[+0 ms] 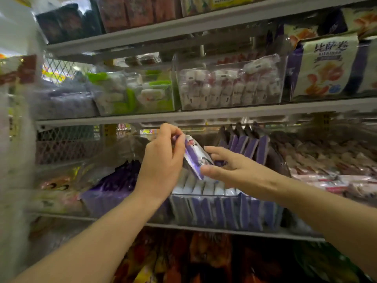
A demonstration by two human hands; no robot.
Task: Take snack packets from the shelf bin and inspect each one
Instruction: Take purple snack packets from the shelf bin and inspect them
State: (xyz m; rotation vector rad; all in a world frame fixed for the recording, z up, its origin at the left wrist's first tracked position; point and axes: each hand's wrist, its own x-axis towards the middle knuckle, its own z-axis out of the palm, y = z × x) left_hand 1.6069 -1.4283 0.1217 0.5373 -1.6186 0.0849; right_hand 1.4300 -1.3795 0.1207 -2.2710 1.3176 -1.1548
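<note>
A small purple and white snack packet (194,155) is held tilted above a clear shelf bin (222,211) that is packed with several upright packets of the same kind. My left hand (163,160) pinches the packet's upper end between thumb and fingertips. My right hand (226,166) reaches in from the right with its fingers extended; its thumb and fingertips touch the packet's lower end. The bin stands on the middle shelf, straight ahead.
More purple packets (246,144) stand behind the bin, and pink-wrapped snacks (330,168) lie to its right. The shelf above (204,115) carries clear bins of white and green sweets. The left edge of the view is blurred. Dark bags fill the shelf below.
</note>
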